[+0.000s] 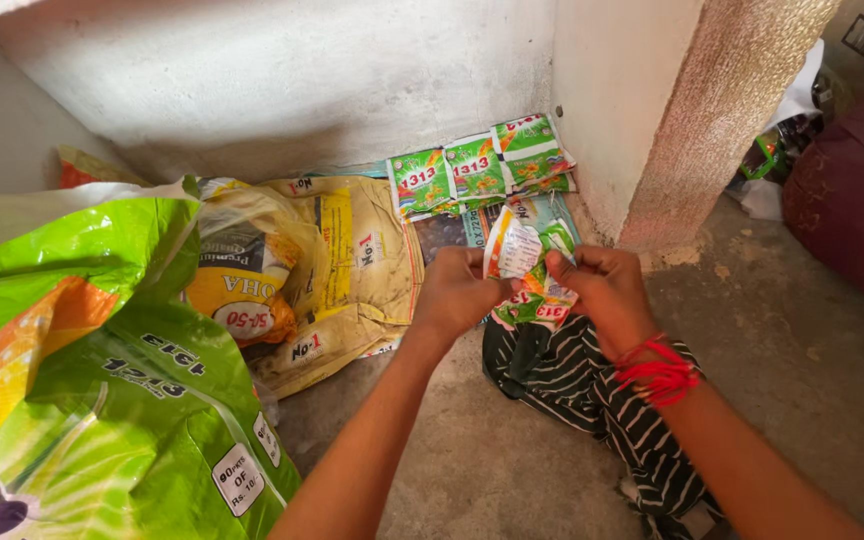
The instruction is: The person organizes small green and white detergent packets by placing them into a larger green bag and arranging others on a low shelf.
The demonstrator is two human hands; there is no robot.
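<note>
Together, two hands (532, 285) pinch one green sachet strip (524, 262) above three sachets (479, 165).

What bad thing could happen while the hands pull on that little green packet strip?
The left hand and right hand grip one small packet strip between them, so a hard tug might rip a sachet open and spill it onto the striped cloth below. The loose strip of sachets lying by the wall could also get knocked or stepped on.
</note>
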